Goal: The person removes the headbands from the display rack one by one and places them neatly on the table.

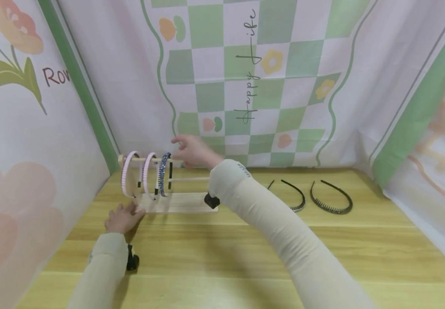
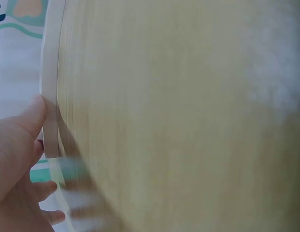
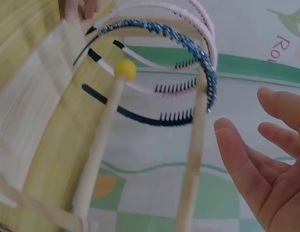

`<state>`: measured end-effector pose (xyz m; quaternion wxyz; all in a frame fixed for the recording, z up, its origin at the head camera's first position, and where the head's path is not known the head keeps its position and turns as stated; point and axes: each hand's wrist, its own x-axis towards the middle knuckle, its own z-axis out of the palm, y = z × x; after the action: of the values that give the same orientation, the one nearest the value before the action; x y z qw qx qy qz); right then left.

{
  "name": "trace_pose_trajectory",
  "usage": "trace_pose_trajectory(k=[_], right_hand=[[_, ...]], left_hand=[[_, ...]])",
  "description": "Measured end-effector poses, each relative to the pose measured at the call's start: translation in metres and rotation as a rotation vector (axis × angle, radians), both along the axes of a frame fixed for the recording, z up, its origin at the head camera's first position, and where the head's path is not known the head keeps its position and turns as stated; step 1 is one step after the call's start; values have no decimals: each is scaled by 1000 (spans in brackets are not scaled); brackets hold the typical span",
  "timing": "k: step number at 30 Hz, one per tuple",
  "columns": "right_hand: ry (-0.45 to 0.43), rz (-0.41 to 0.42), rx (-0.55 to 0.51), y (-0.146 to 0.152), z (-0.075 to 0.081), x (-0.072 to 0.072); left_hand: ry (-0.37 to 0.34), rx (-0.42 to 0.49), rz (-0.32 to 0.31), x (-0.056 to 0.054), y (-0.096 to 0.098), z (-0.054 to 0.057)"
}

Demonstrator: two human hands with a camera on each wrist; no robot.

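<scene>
Two pink headbands (image 1: 145, 176) and a blue glittery headband (image 1: 162, 174) hang in a row on the top rod of a wooden rack (image 1: 180, 205), toward its left end. My left hand (image 1: 122, 218) grips the front left corner of the rack's base; in the left wrist view the thumb (image 2: 34, 116) lies along the base board and two fingers stick out past its end. Beside the blue headband, above the top rod, is my right hand (image 1: 197, 151), empty. In the right wrist view its thumb and fingers (image 3: 232, 150) are apart, off the rod.
Two dark toothed headbands lie on the wooden table to the right: one (image 1: 332, 210) in full view, the other (image 1: 299, 197) partly behind my right sleeve. A small yellow ball (image 3: 125, 70) shows at the lower rod. Patterned curtains (image 1: 241, 86) stand behind and at both sides.
</scene>
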<state>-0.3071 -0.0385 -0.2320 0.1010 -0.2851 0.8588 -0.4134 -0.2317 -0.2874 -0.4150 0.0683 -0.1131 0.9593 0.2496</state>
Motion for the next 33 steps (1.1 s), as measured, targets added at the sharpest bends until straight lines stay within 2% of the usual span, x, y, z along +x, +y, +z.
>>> trace_pose_trajectory(k=[10, 13, 22, 33], right_hand=[[-30, -23, 4, -18, -21, 6], [-35, -36, -30, -23, -25, 8], [-73, -62, -79, -36, -34, 15], [-91, -88, -175, -43, -42, 15]], left_hand=[[-3, -13, -7, -1, -1, -3], [-2, -14, -5, -2, -3, -5], [-9, -19, 11, -2, -4, -8], [-19, -7, 11, -3, -1, -3]])
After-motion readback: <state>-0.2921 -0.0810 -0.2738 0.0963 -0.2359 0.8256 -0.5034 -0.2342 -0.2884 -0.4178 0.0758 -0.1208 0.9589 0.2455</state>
